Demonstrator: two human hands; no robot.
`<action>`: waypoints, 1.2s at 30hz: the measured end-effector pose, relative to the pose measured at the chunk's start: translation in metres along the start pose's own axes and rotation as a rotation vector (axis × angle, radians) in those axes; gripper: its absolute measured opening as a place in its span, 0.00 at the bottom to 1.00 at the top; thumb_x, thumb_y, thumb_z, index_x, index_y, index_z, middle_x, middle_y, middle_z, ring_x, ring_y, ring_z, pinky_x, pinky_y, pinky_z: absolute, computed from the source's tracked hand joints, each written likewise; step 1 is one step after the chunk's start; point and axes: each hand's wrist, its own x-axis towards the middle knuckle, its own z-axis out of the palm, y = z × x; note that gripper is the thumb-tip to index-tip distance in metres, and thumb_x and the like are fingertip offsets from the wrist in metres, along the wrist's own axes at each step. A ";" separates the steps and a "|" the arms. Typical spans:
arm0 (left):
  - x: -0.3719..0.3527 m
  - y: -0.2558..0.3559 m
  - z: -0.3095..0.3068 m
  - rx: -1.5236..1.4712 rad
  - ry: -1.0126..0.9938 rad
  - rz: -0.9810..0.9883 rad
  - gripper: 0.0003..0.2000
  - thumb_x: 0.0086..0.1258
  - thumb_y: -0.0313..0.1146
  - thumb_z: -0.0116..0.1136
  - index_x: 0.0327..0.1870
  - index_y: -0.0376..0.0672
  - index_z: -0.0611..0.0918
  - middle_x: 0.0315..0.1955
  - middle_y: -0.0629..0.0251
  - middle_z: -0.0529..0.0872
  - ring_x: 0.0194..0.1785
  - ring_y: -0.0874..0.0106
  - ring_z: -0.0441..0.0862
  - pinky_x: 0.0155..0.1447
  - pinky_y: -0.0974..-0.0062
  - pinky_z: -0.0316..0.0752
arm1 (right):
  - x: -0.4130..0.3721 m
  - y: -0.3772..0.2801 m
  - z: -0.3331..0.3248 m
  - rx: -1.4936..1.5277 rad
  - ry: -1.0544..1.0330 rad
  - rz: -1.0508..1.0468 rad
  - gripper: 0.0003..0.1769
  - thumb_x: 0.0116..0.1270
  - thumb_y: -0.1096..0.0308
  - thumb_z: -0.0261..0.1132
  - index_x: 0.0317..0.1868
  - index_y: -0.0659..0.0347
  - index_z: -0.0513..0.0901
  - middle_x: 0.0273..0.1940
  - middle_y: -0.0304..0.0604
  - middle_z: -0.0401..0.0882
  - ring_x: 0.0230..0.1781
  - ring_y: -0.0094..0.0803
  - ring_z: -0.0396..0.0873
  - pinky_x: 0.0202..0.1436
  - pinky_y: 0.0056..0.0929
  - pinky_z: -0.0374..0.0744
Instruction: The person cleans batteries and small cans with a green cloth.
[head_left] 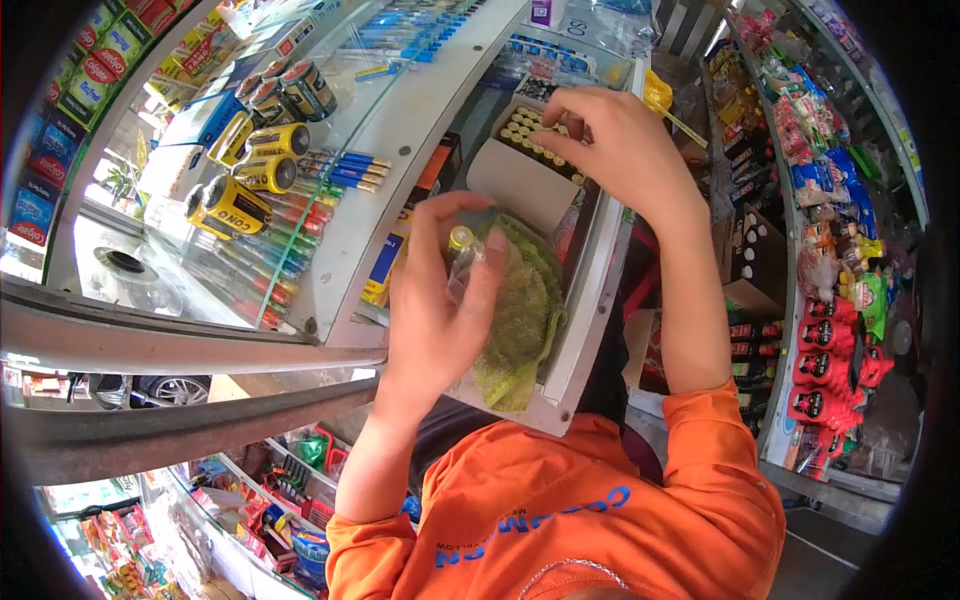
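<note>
Item in hand: a wrapped battery [460,245], yellow-topped and in clear film. It stands upright in the left hand [435,310], with the thumb closed across its front and the fingers curled behind.

A green cloth [525,310] is bunched against the same palm. It touches the battery and hangs down on the side nearer the right hand.

The right hand [605,140] is above and beyond the left. Its fingers are bent narrow, with the tips down on the rows of loose batteries [527,135] in an open cardboard box [515,180]. Whether they grip one cannot be told. The box lies just beyond the left hand, under the right.

To the left of both hands runs a glass-topped worktop [400,110]. Under the glass are large yellow batteries [240,205] and a row of pens [345,165].

Right of the right forearm, well apart, are shelves with red packets [825,350]. The person's orange sleeve [720,450] is nearest the camera.
</note>
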 end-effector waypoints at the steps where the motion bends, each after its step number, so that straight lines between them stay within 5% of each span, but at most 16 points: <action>1: -0.001 0.001 -0.001 -0.058 -0.001 -0.031 0.15 0.80 0.30 0.54 0.63 0.36 0.77 0.46 0.64 0.79 0.43 0.78 0.73 0.52 0.79 0.69 | -0.003 -0.003 -0.005 0.002 -0.001 0.000 0.14 0.66 0.59 0.76 0.40 0.61 0.86 0.35 0.47 0.88 0.38 0.49 0.86 0.47 0.45 0.81; 4: 0.002 -0.010 -0.005 0.046 0.027 0.119 0.20 0.78 0.32 0.51 0.67 0.34 0.69 0.42 0.54 0.81 0.36 0.66 0.80 0.45 0.68 0.75 | -0.016 -0.020 -0.017 0.247 0.006 -0.070 0.14 0.68 0.59 0.75 0.42 0.61 0.87 0.32 0.45 0.86 0.33 0.42 0.85 0.40 0.40 0.80; 7: 0.001 -0.013 -0.004 -0.091 0.037 0.085 0.20 0.77 0.31 0.47 0.67 0.33 0.67 0.45 0.50 0.81 0.39 0.63 0.80 0.48 0.64 0.75 | -0.037 -0.050 -0.023 0.651 -0.097 -0.157 0.17 0.72 0.54 0.73 0.43 0.62 0.87 0.30 0.42 0.82 0.29 0.34 0.82 0.34 0.33 0.78; 12: -0.001 -0.006 -0.002 -0.039 0.014 0.131 0.22 0.74 0.28 0.45 0.68 0.32 0.64 0.47 0.46 0.80 0.45 0.59 0.82 0.53 0.63 0.75 | -0.048 -0.072 -0.010 0.557 0.010 -0.161 0.21 0.72 0.51 0.73 0.44 0.64 0.86 0.33 0.45 0.80 0.31 0.39 0.81 0.36 0.37 0.78; 16: -0.002 -0.014 -0.002 -0.119 -0.025 0.124 0.22 0.75 0.28 0.45 0.67 0.31 0.61 0.52 0.43 0.79 0.51 0.58 0.83 0.60 0.64 0.76 | -0.049 -0.071 0.000 0.651 -0.039 -0.234 0.14 0.74 0.61 0.69 0.41 0.66 0.83 0.37 0.49 0.82 0.39 0.46 0.83 0.45 0.39 0.78; 24: -0.003 -0.010 -0.006 -0.253 -0.001 0.125 0.15 0.84 0.31 0.57 0.61 0.34 0.68 0.44 0.57 0.80 0.48 0.70 0.81 0.56 0.72 0.76 | -0.055 -0.073 -0.005 0.809 0.006 -0.140 0.09 0.77 0.69 0.64 0.43 0.69 0.81 0.37 0.48 0.82 0.38 0.44 0.83 0.44 0.37 0.78; 26: -0.003 -0.013 -0.012 -0.045 -0.027 0.109 0.12 0.82 0.30 0.62 0.56 0.34 0.75 0.41 0.63 0.82 0.44 0.75 0.81 0.53 0.76 0.76 | -0.057 -0.073 -0.005 0.838 0.046 -0.171 0.09 0.77 0.69 0.63 0.43 0.69 0.81 0.37 0.48 0.82 0.37 0.42 0.83 0.43 0.36 0.78; 33: -0.005 0.005 -0.014 -0.013 0.026 0.140 0.09 0.80 0.30 0.64 0.52 0.33 0.81 0.41 0.64 0.84 0.44 0.76 0.84 0.51 0.77 0.77 | -0.061 -0.078 -0.010 0.805 0.068 -0.149 0.10 0.79 0.68 0.63 0.41 0.68 0.82 0.34 0.45 0.81 0.33 0.33 0.80 0.40 0.30 0.77; 36: -0.007 0.012 -0.007 -0.281 0.028 0.125 0.08 0.81 0.30 0.63 0.51 0.34 0.82 0.42 0.65 0.86 0.45 0.77 0.84 0.53 0.78 0.77 | -0.065 -0.080 -0.003 0.955 0.081 -0.103 0.10 0.80 0.69 0.62 0.41 0.68 0.81 0.34 0.43 0.80 0.33 0.26 0.79 0.39 0.27 0.76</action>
